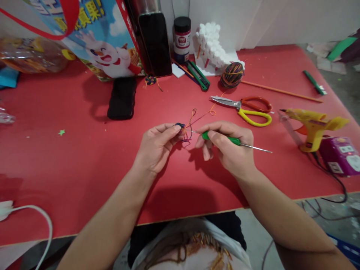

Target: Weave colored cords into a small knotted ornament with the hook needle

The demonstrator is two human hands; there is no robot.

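Left hand (157, 146) fingers pinch small multicolor crochet piece (180, 126) above red table (84, 150); right hand (229, 146) grips green-handled crochet hook (222, 138), tip at the piece. Yarn ball (232, 75) well apart.

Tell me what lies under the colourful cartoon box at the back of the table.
A black rectangular pouch lies flat on the red table by the colourful cartoon box; its far end sits in the box's shadow. Whether it reaches under the box cannot be seen.
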